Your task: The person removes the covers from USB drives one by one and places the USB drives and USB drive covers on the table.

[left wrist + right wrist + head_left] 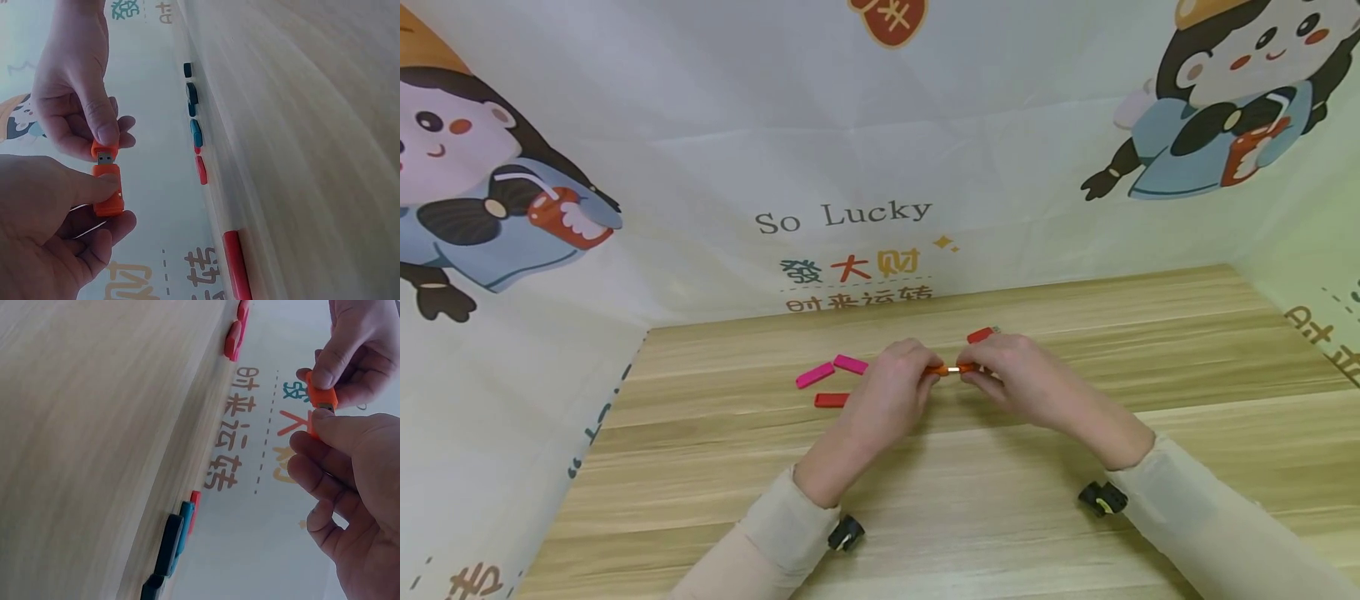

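Left hand (44, 225) pinched the orange plastic USB stick (109, 190); right hand (75, 94) pinched its small orange cap (104, 150). Keeping both aligned straight seemed wise.

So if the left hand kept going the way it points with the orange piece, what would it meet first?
Most likely the orange cap pinched by the right hand; the left hand aims its orange drive, metal plug first, at it.

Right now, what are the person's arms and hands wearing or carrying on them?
Both hands, the left hand and the right hand, are bare: no gloves or rings show. Each arm wears a long, pale beige sleeve with a ribbed cuff at the wrist. A small black device with a round lens, the left one and the right one, sits under each wrist.
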Demonstrator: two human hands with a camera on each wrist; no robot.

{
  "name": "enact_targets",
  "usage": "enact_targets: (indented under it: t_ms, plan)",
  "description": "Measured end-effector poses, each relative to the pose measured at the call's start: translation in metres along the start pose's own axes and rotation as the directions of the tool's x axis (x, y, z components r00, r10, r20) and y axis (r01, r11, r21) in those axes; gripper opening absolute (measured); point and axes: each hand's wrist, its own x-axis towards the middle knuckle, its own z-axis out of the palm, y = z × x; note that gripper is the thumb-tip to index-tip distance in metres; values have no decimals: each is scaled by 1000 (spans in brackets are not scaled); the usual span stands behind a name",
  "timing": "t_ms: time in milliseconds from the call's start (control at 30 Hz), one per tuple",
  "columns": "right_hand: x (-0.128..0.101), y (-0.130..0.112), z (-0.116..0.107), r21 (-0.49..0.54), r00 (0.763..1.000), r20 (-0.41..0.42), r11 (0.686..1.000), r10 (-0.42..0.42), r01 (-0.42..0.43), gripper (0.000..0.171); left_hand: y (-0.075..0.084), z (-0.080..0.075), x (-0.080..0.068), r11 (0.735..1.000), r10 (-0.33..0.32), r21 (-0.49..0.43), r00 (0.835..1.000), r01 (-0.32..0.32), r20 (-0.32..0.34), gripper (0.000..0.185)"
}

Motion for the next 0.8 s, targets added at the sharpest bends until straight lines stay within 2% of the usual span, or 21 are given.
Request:
enact_targets:
  t_ms: [167, 567, 800]
  plan:
    - [-4, 2, -5, -23, 1000, -18, 1000, 10, -11, 11, -2, -1, 1, 1000, -13, -6, 1000, 13, 0, 9]
    - [-16, 2, -18, -86, 999, -33, 996, -39, 36, 14, -3, -1, 4, 998, -68, 3, 998, 68, 4, 10]
    - [-24, 1, -23, -83, 997, -50, 995, -61, 57, 18, -7, -1, 8, 995, -95, 9, 995, 94, 9, 11]
